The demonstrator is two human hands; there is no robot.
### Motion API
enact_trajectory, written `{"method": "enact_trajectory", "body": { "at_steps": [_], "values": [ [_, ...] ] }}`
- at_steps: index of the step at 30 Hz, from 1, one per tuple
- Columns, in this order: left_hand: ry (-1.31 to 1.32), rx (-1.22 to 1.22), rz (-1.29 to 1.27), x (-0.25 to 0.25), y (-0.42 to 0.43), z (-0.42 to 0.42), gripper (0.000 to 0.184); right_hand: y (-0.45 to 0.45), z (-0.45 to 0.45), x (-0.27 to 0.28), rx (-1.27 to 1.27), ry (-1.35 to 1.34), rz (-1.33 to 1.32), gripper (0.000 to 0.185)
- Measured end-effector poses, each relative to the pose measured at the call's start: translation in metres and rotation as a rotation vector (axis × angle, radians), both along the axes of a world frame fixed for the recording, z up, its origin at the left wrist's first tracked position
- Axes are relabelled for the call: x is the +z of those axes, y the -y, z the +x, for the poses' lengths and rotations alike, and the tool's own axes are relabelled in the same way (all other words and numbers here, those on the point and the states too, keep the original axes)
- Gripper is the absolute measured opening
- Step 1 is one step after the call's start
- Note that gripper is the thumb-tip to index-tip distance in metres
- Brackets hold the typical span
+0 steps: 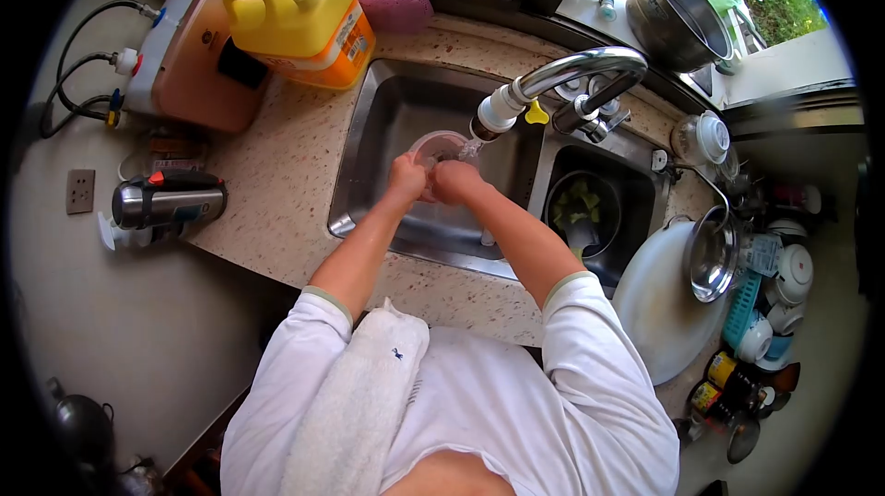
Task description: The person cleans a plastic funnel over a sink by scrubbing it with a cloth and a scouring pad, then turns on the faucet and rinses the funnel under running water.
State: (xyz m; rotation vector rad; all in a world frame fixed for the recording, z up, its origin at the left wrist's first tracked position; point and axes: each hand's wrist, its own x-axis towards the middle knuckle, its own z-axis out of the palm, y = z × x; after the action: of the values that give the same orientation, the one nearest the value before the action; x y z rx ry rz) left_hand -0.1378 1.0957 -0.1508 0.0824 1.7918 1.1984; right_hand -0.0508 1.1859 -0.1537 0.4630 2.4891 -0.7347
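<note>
Over the large basin of the steel sink point(369, 118), my left hand point(407, 179) grips the rim of a pinkish, see-through bowl point(437, 140) on its left side. My right hand point(455, 183) is curled at the bowl's near right side, its fingertips hidden inside. Something dark shows in the bowl by those fingers, too small to name. Water runs from the chrome faucet point(590, 63) down by the bowl's right edge. In the smaller basin a pot point(610, 219) holds cut green vegetable pieces point(579, 199).
A yellow pump jug point(295, 30) stands behind the sink at left, beside a pinkish water heater point(207, 53). A steel thermos point(171, 201) is at the counter's left end. At right are a large white board point(659, 312), a steel ladle point(712, 256) and stacked bowls point(793, 275).
</note>
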Motion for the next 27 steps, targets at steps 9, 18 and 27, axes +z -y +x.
{"method": "enact_trajectory", "body": {
  "at_steps": [9,18,27],
  "values": [
    [0.395,0.167,0.294,0.002,0.001,0.012,0.042,-0.035,0.041,0.013,-0.87,-0.604,0.005,0.023],
    [-0.871,-0.318,0.218,-0.037,-0.004,0.013,0.026,-0.043,0.031,0.065,-0.403,-0.238,0.16,0.022],
    [0.432,0.132,0.041,-0.026,-0.01,0.023,0.022,-0.038,0.006,-0.005,-1.022,-0.744,-0.477,0.044]
  ]
}}
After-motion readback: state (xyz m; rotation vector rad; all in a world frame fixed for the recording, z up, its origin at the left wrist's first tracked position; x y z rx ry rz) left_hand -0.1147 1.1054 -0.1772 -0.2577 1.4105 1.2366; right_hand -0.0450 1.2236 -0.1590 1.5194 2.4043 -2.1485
